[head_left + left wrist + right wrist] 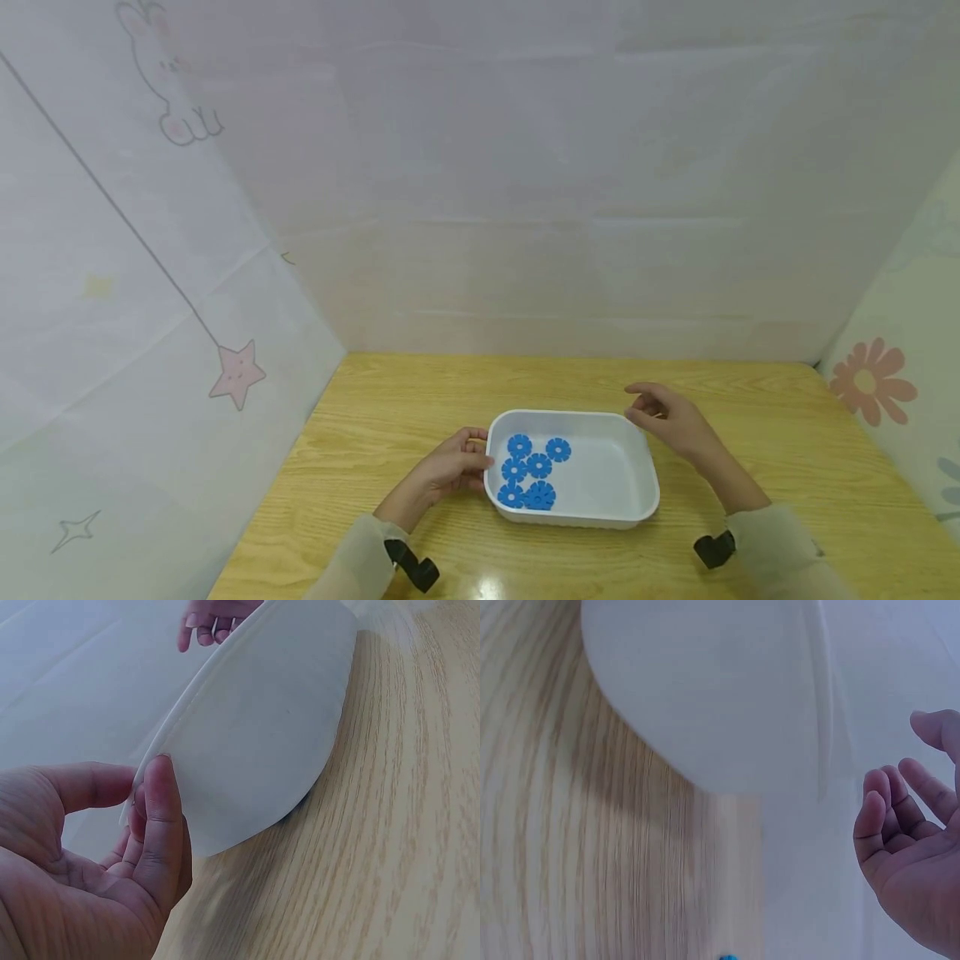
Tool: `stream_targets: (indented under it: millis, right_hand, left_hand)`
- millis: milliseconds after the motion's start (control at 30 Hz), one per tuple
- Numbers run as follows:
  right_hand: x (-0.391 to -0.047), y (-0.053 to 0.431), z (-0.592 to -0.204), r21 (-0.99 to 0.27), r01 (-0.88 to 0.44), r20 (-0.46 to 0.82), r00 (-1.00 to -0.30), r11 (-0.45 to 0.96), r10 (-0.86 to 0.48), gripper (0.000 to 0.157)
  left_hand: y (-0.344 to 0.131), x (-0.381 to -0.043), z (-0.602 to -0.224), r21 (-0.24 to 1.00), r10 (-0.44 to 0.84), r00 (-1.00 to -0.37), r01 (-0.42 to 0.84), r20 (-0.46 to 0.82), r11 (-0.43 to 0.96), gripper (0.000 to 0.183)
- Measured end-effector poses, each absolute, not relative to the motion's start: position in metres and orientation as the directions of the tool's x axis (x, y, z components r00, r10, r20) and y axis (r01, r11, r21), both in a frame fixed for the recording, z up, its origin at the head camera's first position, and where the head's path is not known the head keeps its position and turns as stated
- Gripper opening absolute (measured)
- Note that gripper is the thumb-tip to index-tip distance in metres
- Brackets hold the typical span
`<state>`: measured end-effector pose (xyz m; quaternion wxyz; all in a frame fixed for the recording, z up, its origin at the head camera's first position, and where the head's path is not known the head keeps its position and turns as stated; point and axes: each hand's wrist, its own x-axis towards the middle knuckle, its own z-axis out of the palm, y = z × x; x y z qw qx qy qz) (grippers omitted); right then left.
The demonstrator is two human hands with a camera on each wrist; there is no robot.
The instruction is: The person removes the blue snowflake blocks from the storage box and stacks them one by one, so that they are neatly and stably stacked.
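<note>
A white rectangular tray (pixel 600 479) with rounded corners stands on the wooden table. Several blue notched plastic discs (pixel 538 465) lie at its left end, some overlapping at the near left. My left hand (pixel 453 464) pinches the tray's left rim between thumb and fingers; the left wrist view shows the tray's outer wall (pixel 255 742) beside those fingers. My right hand (pixel 673 421) hovers by the far right corner, its fingers loosely bent around nothing. In the right wrist view a gap separates that hand (pixel 922 840) from the tray's wall (pixel 712 690).
The wooden table (pixel 405 392) meets a pale cloth backdrop (pixel 525 208) at its back edge. Printed cloth hangs at both sides too. A small blue bit (pixel 728 957) shows at the bottom edge of the right wrist view; what it is cannot be told.
</note>
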<state>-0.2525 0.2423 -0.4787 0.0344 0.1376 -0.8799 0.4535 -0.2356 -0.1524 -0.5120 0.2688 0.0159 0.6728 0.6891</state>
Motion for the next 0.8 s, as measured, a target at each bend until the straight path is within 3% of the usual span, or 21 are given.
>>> stream_targets:
  millis: [400, 800]
  right_hand:
    - [-0.25, 0.209, -0.48, -0.818, -0.213, 0.08, -0.962, 0.535, -0.261, 0.051]
    - [-0.251, 0.184, -0.488, -0.825, -0.149, -0.014, -0.959, 0.546, -0.283, 0.047]
  left_hand:
    - [-0.153, -0.236, -0.511, 0.937, 0.389, -0.857, -0.345, -0.338, 0.056, 0.056]
    - [-0.153, -0.236, -0.51, 0.937, 0.391, -0.856, -0.345, -0.339, 0.056, 0.055]
